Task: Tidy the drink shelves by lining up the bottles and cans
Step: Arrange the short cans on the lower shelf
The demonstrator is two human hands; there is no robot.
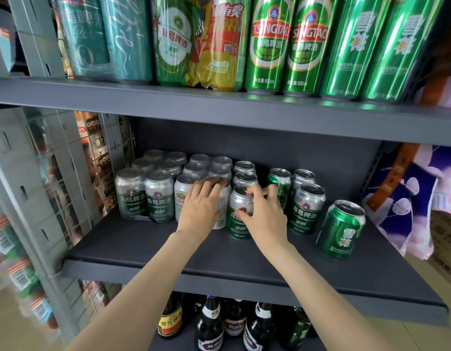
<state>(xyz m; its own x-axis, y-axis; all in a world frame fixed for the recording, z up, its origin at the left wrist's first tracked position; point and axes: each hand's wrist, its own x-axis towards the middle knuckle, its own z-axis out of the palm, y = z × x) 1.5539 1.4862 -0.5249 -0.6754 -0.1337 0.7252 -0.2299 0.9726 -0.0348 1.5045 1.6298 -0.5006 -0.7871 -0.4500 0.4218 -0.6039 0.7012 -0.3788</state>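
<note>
The right hand (263, 215) grasped a silver can (240, 214), fingers curled over its rim and thumb on its label, at the front of the middle shelf (244, 259). The left hand (202, 206) lay with straight fingers against the white can (220, 209) touching at the silver can's 9 o'clock, fingertips on its lid; it pressed rather than clenched. Further toward 9 o'clock stood a wrapped pack (145, 196) of green-labelled cans. At 3 o'clock stood a second silver can (306, 209), more cans ranked behind it. A green can (341, 230) stood alone, well apart, at 4 o'clock near the shelf's right side, tilted in the wide-angle view. Tall cans (270, 44) lined the upper shelf at 12 o'clock; bottles (210, 323) stood below at 6 o'clock.
</note>
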